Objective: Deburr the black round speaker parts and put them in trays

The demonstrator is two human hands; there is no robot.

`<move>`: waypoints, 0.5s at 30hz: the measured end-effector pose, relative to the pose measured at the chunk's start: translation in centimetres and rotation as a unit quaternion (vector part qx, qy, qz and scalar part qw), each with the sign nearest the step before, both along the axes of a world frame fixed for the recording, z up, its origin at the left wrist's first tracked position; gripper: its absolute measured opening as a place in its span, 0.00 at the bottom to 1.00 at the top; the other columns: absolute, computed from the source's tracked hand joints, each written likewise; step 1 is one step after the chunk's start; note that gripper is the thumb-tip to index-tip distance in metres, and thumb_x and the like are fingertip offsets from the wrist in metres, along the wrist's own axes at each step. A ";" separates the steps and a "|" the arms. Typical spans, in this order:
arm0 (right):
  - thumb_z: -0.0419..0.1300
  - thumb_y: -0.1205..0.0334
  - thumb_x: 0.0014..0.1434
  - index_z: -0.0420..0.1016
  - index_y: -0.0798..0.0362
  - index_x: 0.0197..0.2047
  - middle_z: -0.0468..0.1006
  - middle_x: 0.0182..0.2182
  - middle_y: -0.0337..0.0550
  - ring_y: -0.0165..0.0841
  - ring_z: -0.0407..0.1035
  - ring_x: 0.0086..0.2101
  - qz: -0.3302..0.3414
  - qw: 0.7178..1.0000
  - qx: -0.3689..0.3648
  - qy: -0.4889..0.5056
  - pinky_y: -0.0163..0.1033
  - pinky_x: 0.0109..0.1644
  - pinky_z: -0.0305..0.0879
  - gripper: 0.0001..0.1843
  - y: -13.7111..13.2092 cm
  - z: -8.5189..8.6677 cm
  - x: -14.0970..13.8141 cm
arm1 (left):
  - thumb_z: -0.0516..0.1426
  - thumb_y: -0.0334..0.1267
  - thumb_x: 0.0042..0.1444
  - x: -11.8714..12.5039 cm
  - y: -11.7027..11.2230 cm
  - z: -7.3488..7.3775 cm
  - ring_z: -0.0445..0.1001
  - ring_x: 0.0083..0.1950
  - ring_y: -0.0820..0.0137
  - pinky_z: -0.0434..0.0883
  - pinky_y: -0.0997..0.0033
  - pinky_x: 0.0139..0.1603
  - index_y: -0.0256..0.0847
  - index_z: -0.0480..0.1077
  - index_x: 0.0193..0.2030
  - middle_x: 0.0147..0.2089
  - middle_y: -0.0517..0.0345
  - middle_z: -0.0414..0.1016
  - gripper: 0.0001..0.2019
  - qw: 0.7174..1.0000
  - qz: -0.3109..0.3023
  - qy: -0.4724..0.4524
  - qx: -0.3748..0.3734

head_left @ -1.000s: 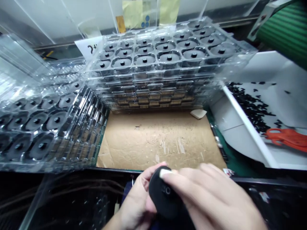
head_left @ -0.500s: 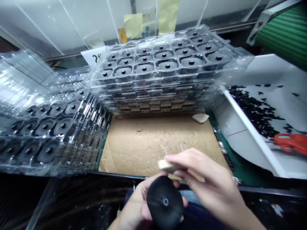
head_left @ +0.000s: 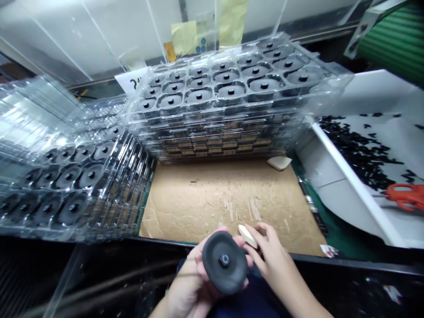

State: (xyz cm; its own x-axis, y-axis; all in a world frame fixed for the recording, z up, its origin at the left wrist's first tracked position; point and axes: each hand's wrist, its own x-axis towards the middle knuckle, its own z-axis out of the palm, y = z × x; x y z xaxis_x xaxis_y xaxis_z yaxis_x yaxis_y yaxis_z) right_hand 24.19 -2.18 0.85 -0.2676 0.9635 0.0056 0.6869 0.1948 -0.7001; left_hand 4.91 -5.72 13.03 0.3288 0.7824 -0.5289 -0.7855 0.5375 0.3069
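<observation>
My left hand [head_left: 183,282] grips a round black rubber-faced disc [head_left: 225,263] with a small central stud, its face turned up toward me. My right hand [head_left: 273,251] pinches a pale wedge-shaped block [head_left: 247,236] between thumb and fingers, close beside the disc's rim but apart from it. A similar pale wedge [head_left: 279,163] lies on the far edge of the cardboard sheet [head_left: 225,198], below both hands' reach in the view. The disc's back is hidden by my palm.
Stacked clear plastic trays [head_left: 212,119] of black discs stand beyond the cardboard, and another stack [head_left: 73,185] lies to the left. To the right, a white bin [head_left: 357,163] holds loose small black pieces and orange-handled scissors [head_left: 404,196].
My right hand has lifted off the disc and drawn back to its right side with the wedge. The disc now faces me squarely, and both hands sit lower in the view.
</observation>
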 end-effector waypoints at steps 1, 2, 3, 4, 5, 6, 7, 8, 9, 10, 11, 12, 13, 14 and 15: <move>0.52 0.58 0.58 0.74 0.51 0.47 0.73 0.40 0.51 0.39 0.75 0.31 0.001 1.000 0.004 -0.006 0.43 0.31 0.73 0.17 0.3 0.2 -0.1 | 0.69 0.42 0.33 0.1 0.1 0.2 0.76 0.49 0.57 0.75 0.64 0.44 0.45 0.73 0.47 0.51 0.50 0.77 0.29 1.000 0.001 0.002 0.000; 0.50 0.59 0.59 0.74 0.51 0.46 0.74 0.36 0.49 0.39 0.75 0.29 0.001 1.000 0.008 -0.008 0.43 0.30 0.73 0.16 0.7 0.5 -0.1 | 0.69 0.42 0.33 0.2 0.2 0.3 0.76 0.48 0.58 0.75 0.64 0.44 0.45 0.74 0.47 0.50 0.51 0.77 0.28 1.000 0.002 0.004 0.001; 0.49 0.59 0.60 0.74 0.51 0.45 0.75 0.33 0.47 0.38 0.74 0.28 0.002 1.000 0.013 -0.007 0.43 0.29 0.72 0.16 1.2 1.1 -0.2 | 0.69 0.42 0.33 0.3 0.2 0.5 0.76 0.48 0.58 0.74 0.64 0.44 0.45 0.74 0.46 0.50 0.52 0.77 0.28 1.000 0.002 0.008 0.001; 0.48 0.58 0.61 0.74 0.51 0.44 0.76 0.32 0.46 0.38 0.75 0.29 0.003 1.000 0.018 -0.003 0.42 0.30 0.72 0.15 1.8 2.1 -0.4 | 0.68 0.42 0.34 0.4 0.2 0.6 0.76 0.48 0.58 0.74 0.64 0.45 0.46 0.74 0.46 0.50 0.53 0.77 0.27 1.000 0.001 0.013 0.001; 0.48 0.58 0.61 0.73 0.50 0.44 0.77 0.33 0.45 0.38 0.75 0.31 0.001 1.000 0.024 0.005 0.41 0.33 0.72 0.15 2.2 3.3 -0.5 | 0.68 0.41 0.35 0.6 0.2 0.7 0.76 0.48 0.59 0.73 0.64 0.46 0.47 0.74 0.45 0.50 0.54 0.77 0.26 1.000 0.001 0.019 0.000; 0.48 0.58 0.62 0.72 0.50 0.45 0.77 0.36 0.45 0.37 0.75 0.35 -0.002 0.999 0.031 0.017 0.40 0.35 0.72 0.14 2.4 4.9 -0.8 | 0.68 0.41 0.35 0.8 0.1 0.7 0.75 0.48 0.59 0.73 0.64 0.46 0.48 0.74 0.45 0.50 0.55 0.76 0.25 1.000 0.004 0.026 -0.001; 0.47 0.58 0.63 0.70 0.50 0.46 0.77 0.40 0.46 0.37 0.74 0.38 -0.003 0.999 0.043 0.033 0.39 0.37 0.71 0.14 2.4 6.6 -1.2 | 0.68 0.41 0.36 0.9 0.0 0.7 0.75 0.48 0.60 0.72 0.64 0.47 0.48 0.74 0.45 0.49 0.56 0.77 0.24 0.999 0.012 0.036 -0.001; 0.48 0.59 0.63 0.69 0.49 0.48 0.76 0.43 0.45 0.36 0.73 0.41 0.000 0.997 0.059 0.051 0.37 0.38 0.70 0.14 2.2 8.5 -1.6 | 0.68 0.41 0.36 1.0 -0.1 0.5 0.76 0.47 0.61 0.72 0.66 0.47 0.49 0.74 0.45 0.48 0.56 0.77 0.24 0.999 0.024 0.046 -0.001; 0.49 0.62 0.63 0.67 0.49 0.51 0.76 0.44 0.44 0.35 0.72 0.41 0.011 0.993 0.088 0.076 0.37 0.40 0.69 0.14 1.8 10.2 -2.2 | 0.69 0.41 0.35 1.0 -0.2 0.3 0.76 0.46 0.63 0.71 0.67 0.47 0.48 0.74 0.45 0.47 0.56 0.78 0.25 0.998 0.036 0.057 0.000; 0.50 0.64 0.62 0.66 0.50 0.52 0.76 0.42 0.44 0.34 0.72 0.39 0.041 0.985 0.135 0.100 0.38 0.40 0.67 0.15 1.3 11.8 -2.8 | 0.69 0.41 0.35 0.9 -0.4 0.1 0.76 0.47 0.63 0.70 0.68 0.48 0.47 0.74 0.45 0.47 0.55 0.78 0.26 0.997 0.045 0.065 -0.001; 0.50 0.65 0.61 0.66 0.51 0.53 0.77 0.40 0.43 0.34 0.72 0.37 0.090 0.973 0.177 0.117 0.39 0.40 0.66 0.16 0.8 13.0 -3.4 | 0.69 0.41 0.35 0.8 -0.4 -0.1 0.75 0.47 0.64 0.69 0.69 0.49 0.46 0.74 0.46 0.46 0.53 0.78 0.26 0.996 0.049 0.075 0.000; 0.50 0.67 0.61 0.66 0.53 0.53 0.77 0.38 0.43 0.34 0.71 0.35 0.131 0.962 0.200 0.132 0.39 0.40 0.64 0.16 0.3 13.9 -3.9 | 0.69 0.41 0.35 0.7 -0.5 -0.4 0.75 0.48 0.64 0.68 0.70 0.50 0.45 0.75 0.45 0.46 0.53 0.79 0.26 0.995 0.051 0.084 0.002; 0.50 0.69 0.61 0.67 0.54 0.51 0.78 0.36 0.43 0.33 0.70 0.34 0.168 0.956 0.202 0.132 0.39 0.40 0.63 0.16 0.0 14.6 -4.4 | 0.70 0.41 0.34 0.5 -0.4 -0.5 0.75 0.48 0.64 0.67 0.70 0.51 0.45 0.75 0.44 0.45 0.53 0.79 0.26 0.994 0.054 0.091 0.006; 0.49 0.70 0.61 0.68 0.54 0.50 0.78 0.35 0.42 0.33 0.70 0.33 0.193 0.955 0.187 0.125 0.39 0.39 0.62 0.15 -0.1 14.9 -4.9 | 0.70 0.40 0.32 0.4 -0.3 -0.7 0.75 0.48 0.63 0.67 0.69 0.51 0.46 0.75 0.44 0.45 0.54 0.79 0.26 0.993 0.062 0.097 0.009; 0.48 0.71 0.61 0.69 0.54 0.48 0.78 0.33 0.42 0.32 0.70 0.32 0.206 0.958 0.163 0.112 0.39 0.38 0.62 0.14 -0.1 15.1 -5.3 | 0.71 0.39 0.31 0.4 -0.2 -0.8 0.75 0.47 0.63 0.68 0.69 0.50 0.47 0.76 0.43 0.44 0.55 0.79 0.26 0.992 0.074 0.104 0.012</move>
State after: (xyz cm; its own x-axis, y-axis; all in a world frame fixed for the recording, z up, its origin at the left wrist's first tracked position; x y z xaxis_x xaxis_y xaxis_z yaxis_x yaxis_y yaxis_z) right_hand 18.89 -2.25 15.95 -0.5811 0.7139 0.3909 0.3445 0.6509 -0.6765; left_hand 5.31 -5.87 12.26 0.0958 0.8275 -0.5533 -0.7738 0.4115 0.4815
